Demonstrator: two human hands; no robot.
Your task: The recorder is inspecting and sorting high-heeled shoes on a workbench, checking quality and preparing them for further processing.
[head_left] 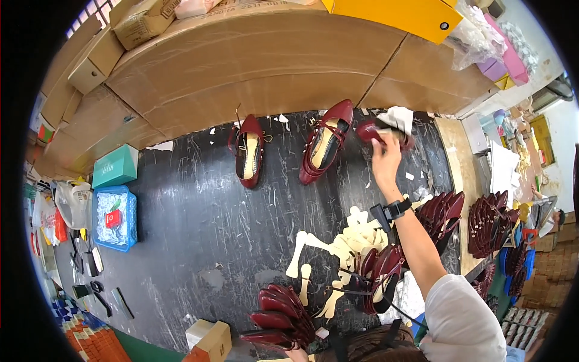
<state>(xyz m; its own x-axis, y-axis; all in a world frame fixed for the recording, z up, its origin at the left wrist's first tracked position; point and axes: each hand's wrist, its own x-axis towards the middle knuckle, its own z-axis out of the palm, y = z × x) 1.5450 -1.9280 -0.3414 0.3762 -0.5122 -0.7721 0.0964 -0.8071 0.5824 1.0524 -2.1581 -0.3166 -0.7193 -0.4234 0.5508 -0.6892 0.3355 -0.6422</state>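
Near the back right of the black worktop, my right hand (387,158) is closed on a glossy dark red shoe (367,129), partly blurred and covered by my fingers. A white cloth or paper piece (399,118) lies against that shoe. My left hand (297,355) shows only a little at the lower edge, touching a cluster of dark red shoes (280,317); its fingers are hidden. Two strappy dark red shoes with cream insoles stand apart at the back, a left one (249,151) and a right one (327,142). Loose cream insoles (362,235) are heaped beneath my right forearm.
More dark red shoes (381,271) lie beside the insoles, with others (491,223) farther right. Cardboard boxes (259,66) wall off the back. On the left are a teal box (116,166), a blue basket (114,241) and tools (99,289). A small carton (211,344) sits in front.
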